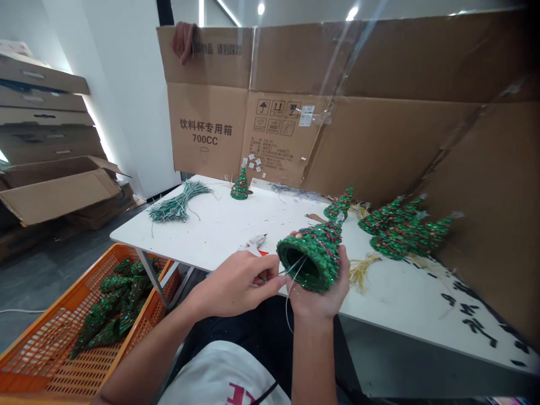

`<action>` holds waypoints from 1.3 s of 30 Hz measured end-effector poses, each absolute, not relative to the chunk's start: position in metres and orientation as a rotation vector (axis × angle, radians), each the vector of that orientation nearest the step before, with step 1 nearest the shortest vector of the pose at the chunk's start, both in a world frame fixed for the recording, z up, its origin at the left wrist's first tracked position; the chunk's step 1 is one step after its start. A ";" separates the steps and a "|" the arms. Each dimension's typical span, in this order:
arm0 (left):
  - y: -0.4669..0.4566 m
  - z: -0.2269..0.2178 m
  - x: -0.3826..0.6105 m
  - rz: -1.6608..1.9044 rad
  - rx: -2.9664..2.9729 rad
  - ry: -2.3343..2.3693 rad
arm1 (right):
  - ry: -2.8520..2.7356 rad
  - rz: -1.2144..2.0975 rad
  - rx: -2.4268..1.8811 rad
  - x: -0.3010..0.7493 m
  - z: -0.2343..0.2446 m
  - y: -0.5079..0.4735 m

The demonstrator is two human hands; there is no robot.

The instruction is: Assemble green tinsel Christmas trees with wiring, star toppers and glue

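Observation:
A small green tinsel Christmas tree (318, 250) lies tilted in my right hand (323, 295), its hollow base turned toward me. My right fingers wrap round its underside and far side. Thin pale wires (295, 269) come out of the dark opening. Pinched at the base's left edge, my left hand (242, 284) grips these wires between thumb and fingers. One loose end curves down past my right wrist. Just beyond my left hand lies a white glue gun (254, 243), partly hidden by that hand.
On the white table (219, 225) are a bundle of green wires (181, 202), a small upright tree (240, 185), several trees (405, 228) at right, gold ties (361, 270) and black scraps (468, 309). An orange crate (63, 371) holds more trees. Cardboard (211, 112) walls the back.

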State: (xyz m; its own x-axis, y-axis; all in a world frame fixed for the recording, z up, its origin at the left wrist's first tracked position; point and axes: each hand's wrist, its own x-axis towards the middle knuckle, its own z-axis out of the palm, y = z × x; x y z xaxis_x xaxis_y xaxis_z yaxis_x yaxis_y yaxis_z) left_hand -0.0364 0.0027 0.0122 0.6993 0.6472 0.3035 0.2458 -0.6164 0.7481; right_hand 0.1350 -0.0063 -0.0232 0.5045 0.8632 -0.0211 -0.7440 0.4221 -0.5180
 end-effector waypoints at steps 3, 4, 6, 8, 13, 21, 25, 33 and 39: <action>0.004 0.015 -0.040 0.673 2.215 0.661 | -0.254 1.040 -0.494 0.134 -0.025 -0.006; 0.005 0.015 -0.041 0.644 2.224 0.653 | -0.263 1.055 -0.492 0.132 -0.026 -0.006; 0.007 0.015 -0.042 0.579 2.250 0.639 | -0.284 1.077 -0.505 0.129 -0.027 -0.004; 0.008 0.014 -0.043 0.538 2.259 0.628 | -0.288 1.060 -0.532 0.124 -0.028 -0.003; 0.010 0.011 -0.044 0.609 2.171 0.688 | -0.262 0.954 -0.556 0.118 -0.023 -0.003; 0.010 0.005 -0.039 0.739 2.109 0.840 | -0.223 0.993 -0.569 0.120 -0.023 -0.002; 0.011 0.005 -0.036 0.819 1.980 0.826 | -0.139 0.984 -0.649 0.122 -0.023 -0.004; 0.013 0.005 -0.034 0.914 1.706 0.756 | -0.228 0.894 -0.558 0.120 -0.021 -0.013; 0.019 0.003 -0.035 1.030 1.638 0.790 | -0.398 0.938 -0.481 0.124 -0.008 -0.028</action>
